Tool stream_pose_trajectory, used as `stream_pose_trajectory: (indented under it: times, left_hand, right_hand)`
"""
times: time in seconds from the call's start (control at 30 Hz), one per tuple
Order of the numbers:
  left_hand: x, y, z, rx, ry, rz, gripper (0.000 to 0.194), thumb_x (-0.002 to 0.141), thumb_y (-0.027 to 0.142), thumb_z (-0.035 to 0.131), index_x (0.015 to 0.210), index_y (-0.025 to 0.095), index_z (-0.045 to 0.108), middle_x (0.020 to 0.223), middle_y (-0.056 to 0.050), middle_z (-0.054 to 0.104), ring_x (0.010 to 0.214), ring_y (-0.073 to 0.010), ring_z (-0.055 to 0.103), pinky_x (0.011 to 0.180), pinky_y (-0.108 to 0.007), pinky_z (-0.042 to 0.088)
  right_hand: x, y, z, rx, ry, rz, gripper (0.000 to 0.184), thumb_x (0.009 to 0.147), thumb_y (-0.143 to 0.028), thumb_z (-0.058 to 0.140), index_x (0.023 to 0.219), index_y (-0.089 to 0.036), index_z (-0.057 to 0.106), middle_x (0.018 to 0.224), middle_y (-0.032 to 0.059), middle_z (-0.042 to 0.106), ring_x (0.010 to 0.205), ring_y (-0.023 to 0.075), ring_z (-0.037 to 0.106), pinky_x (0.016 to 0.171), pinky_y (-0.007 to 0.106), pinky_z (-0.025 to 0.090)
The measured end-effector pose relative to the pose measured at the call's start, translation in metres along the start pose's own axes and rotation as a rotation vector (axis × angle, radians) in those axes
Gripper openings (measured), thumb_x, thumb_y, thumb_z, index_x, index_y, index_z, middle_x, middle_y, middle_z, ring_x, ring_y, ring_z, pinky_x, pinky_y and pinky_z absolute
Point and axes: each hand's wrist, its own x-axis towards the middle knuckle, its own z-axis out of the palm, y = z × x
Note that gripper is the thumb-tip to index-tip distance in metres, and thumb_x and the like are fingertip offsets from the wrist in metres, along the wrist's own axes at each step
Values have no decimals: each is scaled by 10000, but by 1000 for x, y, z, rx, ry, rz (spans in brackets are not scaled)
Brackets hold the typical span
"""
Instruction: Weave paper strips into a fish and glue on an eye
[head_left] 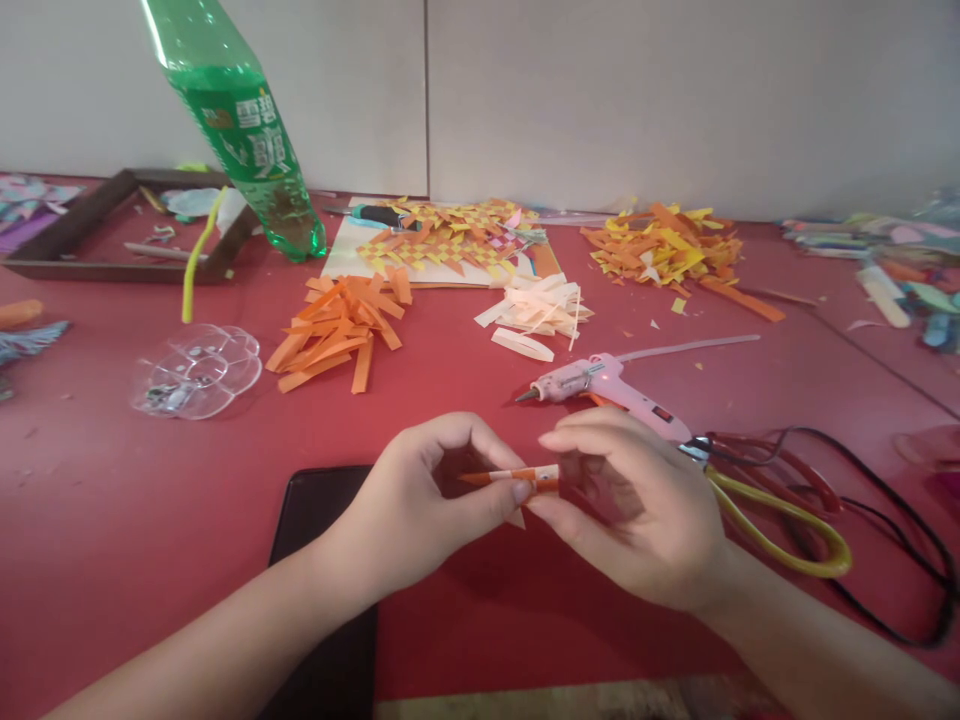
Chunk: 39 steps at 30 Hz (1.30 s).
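Note:
Between the thumb and fingers of my left hand (442,490) is a small folded paper strip piece (546,474), checked orange and white, with a pointed tail below. My right hand (637,500) curves around the free right end, its thumb and fingers apart; the thumb tip is close to the paper, and whether it touches I cannot tell. Beyond my hands lie a pile of orange paper strips (345,325) and a smaller pile of cream paper strips (544,308). A pink glue gun (600,380) rests just past my right hand.
Yellow-handled scissors (787,530) and a black cable (922,560) lie at right. A black flat slab (322,600) sits under my left forearm. Further back are a green bottle (247,150), a clear flower-shaped dish (202,370), a dark frame (112,268) and yellow-orange scraps (664,245).

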Motion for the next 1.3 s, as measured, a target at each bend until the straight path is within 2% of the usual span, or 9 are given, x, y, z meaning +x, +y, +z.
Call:
stream_pose_trajectory:
  times: [0.2,0.47,0.7,0.9,1.3]
  left_hand:
    - [-2,-1,0,77,17,114,62,795,169,728,776,173,669,808,2,740,776,-100,696,758,-179,553]
    - [-1,-2,-2,121,11,242,68,808,118,698,792,183,697,872,-5,757,841,-103,708,811,-173,551]
    - [-3,1,-2,171,25,211,50,817,153,701,785,191,705,880,-4,758,833,-112,703,815,-195,550]
    - [-4,-1,-2,181,23,202,45,812,153,708,789,192,710,877,-6,759,848,-116,703,819,-194,545]
    - [-3,1,-1,212,19,198,27,811,172,708,788,186,714,876,-22,754,834,-137,704,808,-223,550]
  right_hand:
    - [2,-3,-3,102,-27,-27,120,818,-103,655,922,-155,624,812,20,623,610,60,567,541,163,499]
    - [0,0,-5,55,-18,-78,159,825,-69,636,940,-178,653,830,24,663,656,77,606,493,150,480]
    - [-1,-2,-7,-10,-30,-88,153,849,-112,617,952,-223,638,814,21,677,547,89,571,429,191,464]
    - [-1,-3,-9,-10,-19,-110,143,832,-96,635,939,-189,639,812,33,678,606,93,608,463,177,484]
    - [-3,-2,-7,8,-31,-91,204,824,-83,614,959,-236,622,822,30,676,681,131,645,511,219,529]
